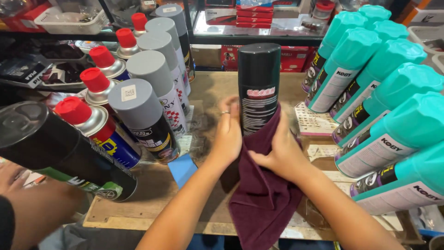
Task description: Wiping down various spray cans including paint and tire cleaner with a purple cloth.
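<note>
Head view: black spray can (258, 88) held upright mid-bench, above both wrists. Left hand (227, 134) wrapped against the can's lower left side, fingers curled closed on it, likely to steady it. Right hand (283, 155) closed on a maroon cloth (263, 194), pressing it to the can's lower right. Left of the grip, grey-capped cans (143, 111); right of it, teal-capped cans (384, 106), grouped by colour.

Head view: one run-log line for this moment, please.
left hand: gripping black spray can upright | right hand: pressing maroon cloth against can | flanks: grey-capped cans, teal-capped cans | surface: wooden bench
</note>
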